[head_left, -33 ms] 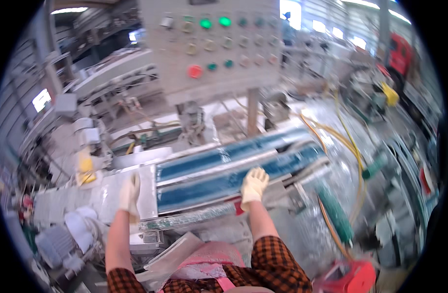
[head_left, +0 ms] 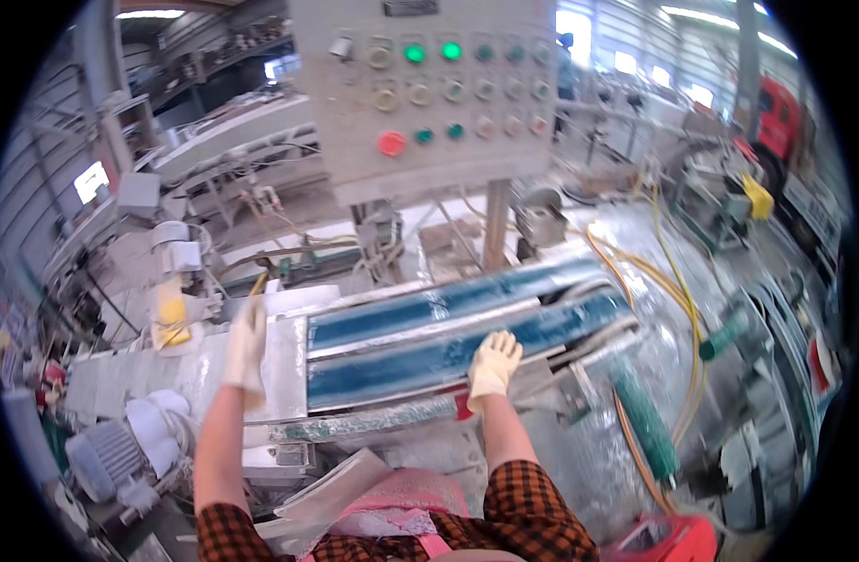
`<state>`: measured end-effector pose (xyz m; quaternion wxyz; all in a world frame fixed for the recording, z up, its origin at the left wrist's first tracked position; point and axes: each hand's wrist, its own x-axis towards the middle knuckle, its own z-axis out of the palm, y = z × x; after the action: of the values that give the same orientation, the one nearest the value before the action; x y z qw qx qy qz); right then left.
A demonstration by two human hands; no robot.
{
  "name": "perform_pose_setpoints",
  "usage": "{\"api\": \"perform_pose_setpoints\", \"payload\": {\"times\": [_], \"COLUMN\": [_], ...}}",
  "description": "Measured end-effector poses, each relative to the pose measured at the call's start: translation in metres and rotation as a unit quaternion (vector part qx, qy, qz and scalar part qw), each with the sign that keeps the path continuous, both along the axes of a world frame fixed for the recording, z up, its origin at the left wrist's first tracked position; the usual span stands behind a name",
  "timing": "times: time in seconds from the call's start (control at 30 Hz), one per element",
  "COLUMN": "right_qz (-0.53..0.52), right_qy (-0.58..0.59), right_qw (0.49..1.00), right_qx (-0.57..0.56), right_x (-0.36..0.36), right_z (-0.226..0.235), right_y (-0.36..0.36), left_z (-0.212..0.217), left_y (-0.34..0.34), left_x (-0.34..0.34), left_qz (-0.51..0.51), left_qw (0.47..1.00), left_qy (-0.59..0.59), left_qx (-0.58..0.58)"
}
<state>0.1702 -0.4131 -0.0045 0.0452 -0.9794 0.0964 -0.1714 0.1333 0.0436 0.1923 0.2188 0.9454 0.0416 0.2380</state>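
I logged right hand [head_left: 493, 367] flat, fingers spread, on near blue strip [head_left: 429, 361] running left-right; left hand [head_left: 246, 351] flat beside it.

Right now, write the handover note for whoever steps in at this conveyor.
Left hand: gloved, flat on the pale slab at the left end of the line, holding nothing.
Right hand: gloved, fingers spread, resting on the near blue belt, holding nothing.
Two blue belts run side by side, the far blue belt behind; the control panel stands beyond with green lamps lit.
Done: slab sits at the belts' left end.
Left: cannot tell from this view.
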Motion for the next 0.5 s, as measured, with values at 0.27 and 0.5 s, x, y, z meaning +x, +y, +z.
{"api": "perform_pose_setpoints", "payload": {"times": [0.27, 0.5], "right_qz": [-0.020, -0.001], "right_qy": [0.015, 0.074], "right_qw": [0.999, 0.996], "right_qx": [-0.043, -0.047], "right_x": [-0.002, -0.023], "right_z": [-0.003, 0.038], "right_y": [-0.007, 0.006], "left_z": [0.326, 0.396], "left_y": [-0.160, -0.253], "left_x": [0.072, 0.170], "left_qz": [-0.193, -0.084], "left_qw": [0.893, 0.836], "left_qy": [-0.392, -0.449], "left_qx": [0.111, 0.303]}}
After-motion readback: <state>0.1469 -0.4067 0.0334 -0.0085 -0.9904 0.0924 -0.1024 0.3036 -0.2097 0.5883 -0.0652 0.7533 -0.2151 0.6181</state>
